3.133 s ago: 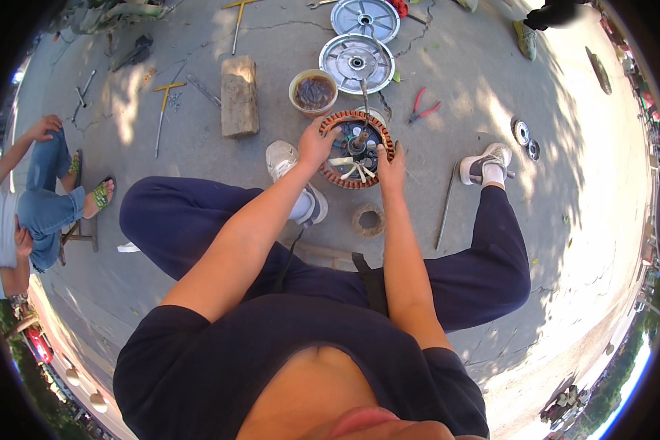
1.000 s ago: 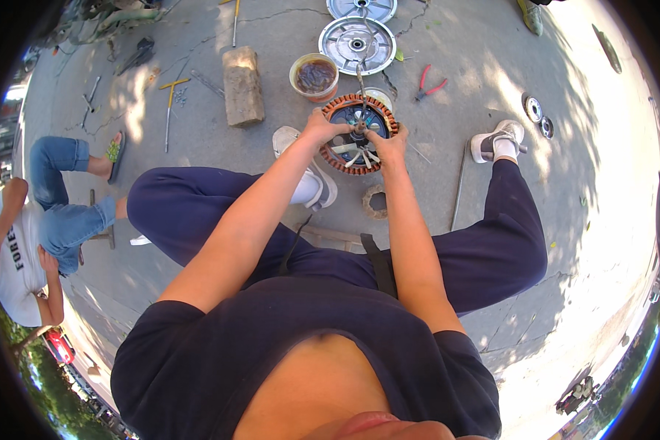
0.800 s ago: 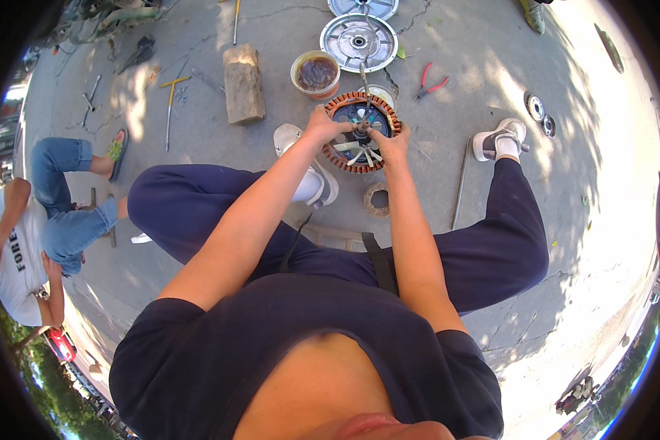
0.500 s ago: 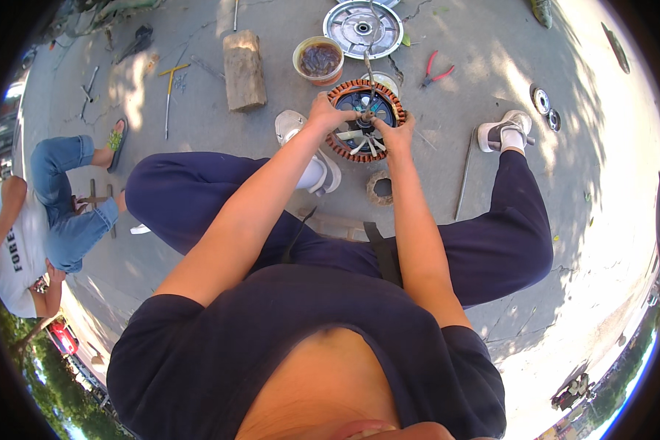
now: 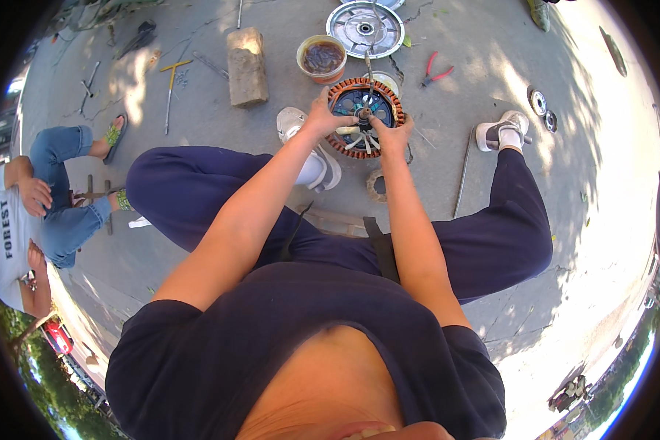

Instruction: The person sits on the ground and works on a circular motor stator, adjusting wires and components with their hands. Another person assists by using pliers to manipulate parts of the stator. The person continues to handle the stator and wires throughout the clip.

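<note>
Between my feet I hold a motor stator [image 5: 358,96], a round ring with copper windings, a dark centre and pale wires at its near side. My left hand [image 5: 325,119] grips its left rim, thumb reaching in toward the central shaft [image 5: 364,114]. On the opposite side my right hand [image 5: 391,134] grips the rim, its thumb also at the shaft. A cable [image 5: 369,70] rises from the middle and runs away over a silver motor cover [image 5: 365,29]. Just below the stator a brownish ring [image 5: 377,185] lies on the ground.
Beyond my left hand stand a tub of brown grease [image 5: 322,58] and a wooden block [image 5: 246,67]. Red-handled pliers [image 5: 437,70] lie to the right, and two metal rings [image 5: 544,110] farther right. A yellow T-handle wrench [image 5: 172,88] lies left. Another person [image 5: 22,213] sits at far left.
The stator looks slightly turned or tilted in my hands, which keep their grip. At left, the other person's arm has shifted, and a hand now shows near the knee.
</note>
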`<state>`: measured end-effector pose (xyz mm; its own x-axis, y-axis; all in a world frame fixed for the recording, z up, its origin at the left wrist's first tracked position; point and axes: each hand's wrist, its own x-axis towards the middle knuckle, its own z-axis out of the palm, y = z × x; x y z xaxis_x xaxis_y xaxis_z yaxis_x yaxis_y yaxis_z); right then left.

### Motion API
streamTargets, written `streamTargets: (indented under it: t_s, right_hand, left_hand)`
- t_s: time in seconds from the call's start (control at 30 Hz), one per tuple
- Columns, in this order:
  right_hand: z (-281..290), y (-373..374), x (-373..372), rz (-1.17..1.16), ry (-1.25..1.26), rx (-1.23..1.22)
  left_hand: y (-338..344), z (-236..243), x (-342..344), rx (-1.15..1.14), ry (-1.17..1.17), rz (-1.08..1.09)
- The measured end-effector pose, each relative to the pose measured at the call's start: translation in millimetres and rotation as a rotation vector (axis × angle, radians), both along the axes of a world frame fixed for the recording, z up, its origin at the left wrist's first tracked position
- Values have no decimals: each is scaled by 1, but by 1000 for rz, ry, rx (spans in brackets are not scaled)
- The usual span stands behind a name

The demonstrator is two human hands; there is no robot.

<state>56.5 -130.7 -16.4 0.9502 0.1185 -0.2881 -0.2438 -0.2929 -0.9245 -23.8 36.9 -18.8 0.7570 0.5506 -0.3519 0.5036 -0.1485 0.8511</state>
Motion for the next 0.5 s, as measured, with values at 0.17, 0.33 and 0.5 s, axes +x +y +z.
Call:
streamTargets:
  t_s: [0.17,0.33,0.5]
  right_hand:
    - [-10,-5,-5,-31,-87,-150]
    - [-13,1,-4,-47,-56,-86]
    - [-8,-1,21,61,94,-209]
  left_hand:
    - [-22,19,1,272,107,4]
    - [-15,18,3,234,218,-31]
    - [-10,29,3,155,304,-37]
